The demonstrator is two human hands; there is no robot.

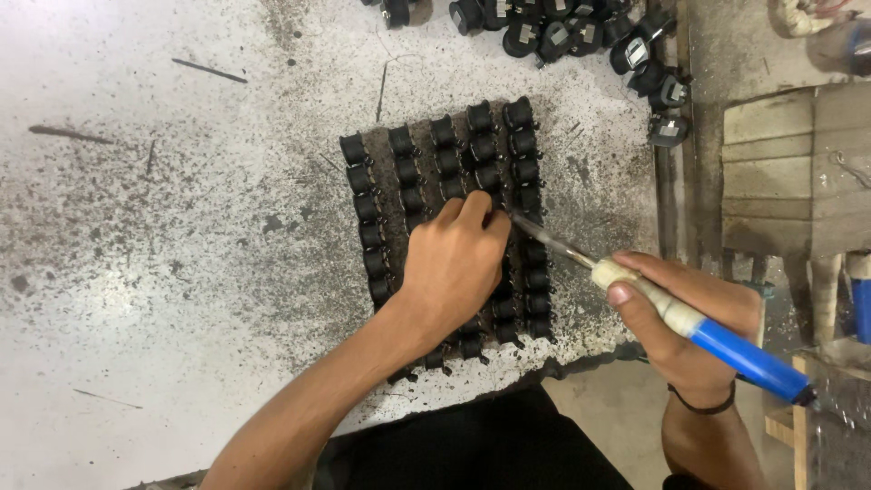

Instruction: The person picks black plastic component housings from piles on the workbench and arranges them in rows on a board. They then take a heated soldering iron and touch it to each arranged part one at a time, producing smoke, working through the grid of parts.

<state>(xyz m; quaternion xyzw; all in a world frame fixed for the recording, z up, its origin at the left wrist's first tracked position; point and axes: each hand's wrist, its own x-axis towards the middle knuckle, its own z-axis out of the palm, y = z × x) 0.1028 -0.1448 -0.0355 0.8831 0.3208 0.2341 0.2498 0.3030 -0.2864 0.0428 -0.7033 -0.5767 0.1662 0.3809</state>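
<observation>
— Nearest to the lens, what do you see?

— Dark clothing along the bottom edge, then two bare forearms reaching out over the worn, speckled white worktable (163, 272).

— And on the table?

— Rows of small black coil bobbins (445, 154), five columns set side by side at the middle. A loose heap of similar black parts (581, 41) lies at the far edge, well apart from the rows.

— The hands?

— The left hand (454, 268) rests palm down on the rows, fingertips pressing on one bobbin near the middle column. The right hand (694, 331) is wrapped around a soldering iron (689, 327) with a blue handle and pale taped grip, held like a pen.

— Where is its tip?

— Just beside the left fingertips, apparently touching the bobbin there, though the contact itself is too small to tell.

— Anything smaller?

— A dark band on the right wrist.
</observation>
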